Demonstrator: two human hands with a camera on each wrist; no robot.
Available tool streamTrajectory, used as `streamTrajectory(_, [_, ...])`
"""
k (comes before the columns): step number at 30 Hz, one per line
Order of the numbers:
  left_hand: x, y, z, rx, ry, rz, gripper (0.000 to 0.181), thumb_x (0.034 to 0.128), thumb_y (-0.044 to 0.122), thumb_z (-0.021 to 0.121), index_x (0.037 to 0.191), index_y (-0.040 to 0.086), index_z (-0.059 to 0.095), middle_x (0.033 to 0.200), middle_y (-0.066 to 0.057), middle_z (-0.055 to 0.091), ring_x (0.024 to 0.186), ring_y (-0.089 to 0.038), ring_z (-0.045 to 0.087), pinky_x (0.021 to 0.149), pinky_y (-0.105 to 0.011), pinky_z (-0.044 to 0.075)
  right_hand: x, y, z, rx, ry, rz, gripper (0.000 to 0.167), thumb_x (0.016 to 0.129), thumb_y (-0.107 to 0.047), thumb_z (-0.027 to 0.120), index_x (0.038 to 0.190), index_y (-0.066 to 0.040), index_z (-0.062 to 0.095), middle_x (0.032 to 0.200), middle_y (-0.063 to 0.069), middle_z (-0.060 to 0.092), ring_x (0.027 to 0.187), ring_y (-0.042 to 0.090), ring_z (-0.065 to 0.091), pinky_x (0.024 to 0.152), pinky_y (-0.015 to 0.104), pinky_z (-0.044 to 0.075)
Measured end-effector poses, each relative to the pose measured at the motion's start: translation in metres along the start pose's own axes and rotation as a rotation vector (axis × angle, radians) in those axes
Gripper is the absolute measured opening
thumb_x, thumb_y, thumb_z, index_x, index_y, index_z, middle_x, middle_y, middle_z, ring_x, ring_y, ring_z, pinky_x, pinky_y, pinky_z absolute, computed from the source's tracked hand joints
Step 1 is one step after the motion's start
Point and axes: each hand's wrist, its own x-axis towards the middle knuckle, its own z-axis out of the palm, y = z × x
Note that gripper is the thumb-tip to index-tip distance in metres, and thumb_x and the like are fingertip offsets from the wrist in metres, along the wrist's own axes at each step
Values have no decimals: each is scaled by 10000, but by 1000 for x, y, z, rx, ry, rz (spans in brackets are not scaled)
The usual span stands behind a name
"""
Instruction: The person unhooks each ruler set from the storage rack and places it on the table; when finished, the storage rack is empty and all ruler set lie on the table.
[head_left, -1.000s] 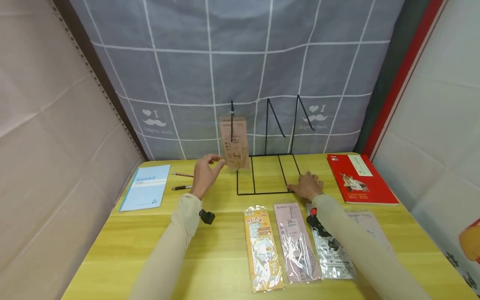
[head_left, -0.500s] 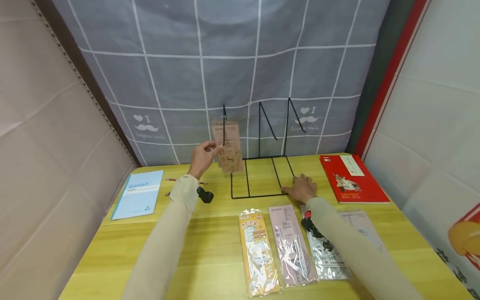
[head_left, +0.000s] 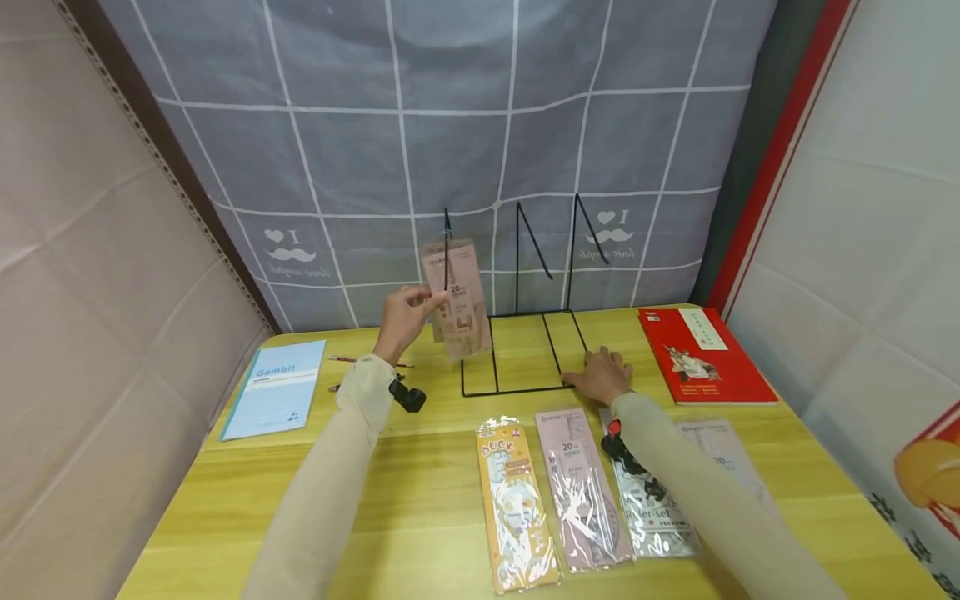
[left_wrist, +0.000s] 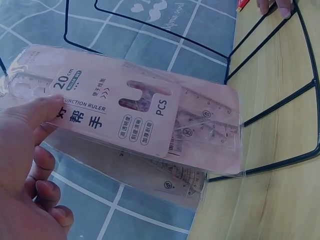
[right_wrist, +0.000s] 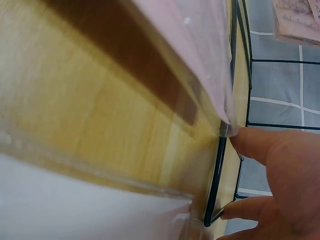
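My left grip pinches a ruler pack hung on the rack near the table's far edge; my right grip, spread, touches the rack.

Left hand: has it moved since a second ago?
Yes, upward. In the head view, the left hand was below the tip of the leftmost hook; now its fingers are about level with that tip.

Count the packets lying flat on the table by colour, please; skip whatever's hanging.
Orange packet: 1
Pink packets: 2, one partly hidden by the right sleeve
Black-and-white packet: 1, partly hidden too
Total: 4
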Motion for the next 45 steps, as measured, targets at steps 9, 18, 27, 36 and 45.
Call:
streamTrajectory(9, [-18, 4, 0, 12, -15, 21, 508, 935, 550, 722, 1155, 96, 783, 1109, -110, 681, 959, -247, 543, 818, -405, 456, 0, 0, -3, -11, -1, 7, 830, 988, -494, 650, 1529, 93, 423, 1602, 351, 311, 1473, 567, 242, 1153, 734, 203])
streamTrajectory(18, [-39, 13, -1, -4, -39, -11, 495, 932, 559, 722, 1116, 105, 796, 1079, -99, 673, 957, -256, 558, 807, -405, 465, 5, 5, -3, -1, -11, 12, 842, 977, -495, 659, 1525, 99, 423, 1572, 359, 340, 1473, 570, 234, 1143, 737, 195])
streamTrajectory(27, [-60, 21, -4, -33, -61, -47, 451, 935, 514, 740, 1090, 95, 799, 1095, -90, 682, 976, -238, 552, 828, -376, 456, 4, 6, -6, -2, -11, -5, 835, 981, -493, 653, 1518, 107, 429, 1548, 364, 360, 1455, 580, 247, 1111, 721, 227])
streamTrajectory(36, [-81, 29, -5, -72, -109, -91, 405, 931, 547, 730, 1057, 170, 808, 1131, -45, 719, 1009, -233, 568, 884, -406, 426, 6, 7, -7, 5, -19, -4, 828, 985, -475, 650, 1525, 107, 415, 1554, 370, 343, 1466, 585, 221, 1128, 726, 194])
streamTrajectory(45, [-106, 32, -6, -67, -97, -64, 382, 927, 558, 729, 1019, 194, 801, 1059, -33, 676, 940, -230, 501, 807, -396, 397, 4, 5, -7, 5, -8, -6, 812, 989, -463, 642, 1511, 120, 425, 1528, 366, 375, 1453, 575, 238, 1124, 715, 205])
